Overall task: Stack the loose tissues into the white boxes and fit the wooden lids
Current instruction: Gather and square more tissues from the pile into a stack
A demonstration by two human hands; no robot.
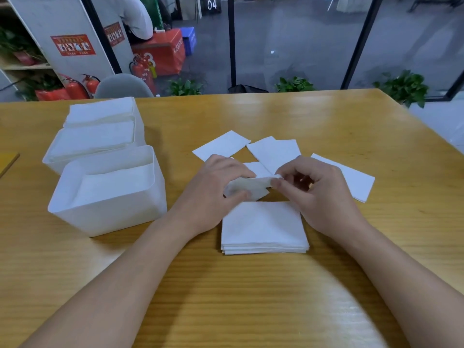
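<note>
Both hands hold one tissue just above the stack on the desk.

The left hand (213,189) curls round the left part of a tissue (247,185), thumb below and fingers over it; the right hand (310,189) pinches its right corner between thumb and forefinger. The tissue is crumpled and partly hidden by the fingers, so its shape is hard to read. Just below the hands lies a neat stack of tissues (263,228). Beyond them loose tissues (222,145) are scattered flat, one partly hidden by the right hand. To the left stand three white boxes (108,197), lidless, with tissues inside. A wooden piece (7,162) is cut off at the left edge of the desk (326,116).
</note>
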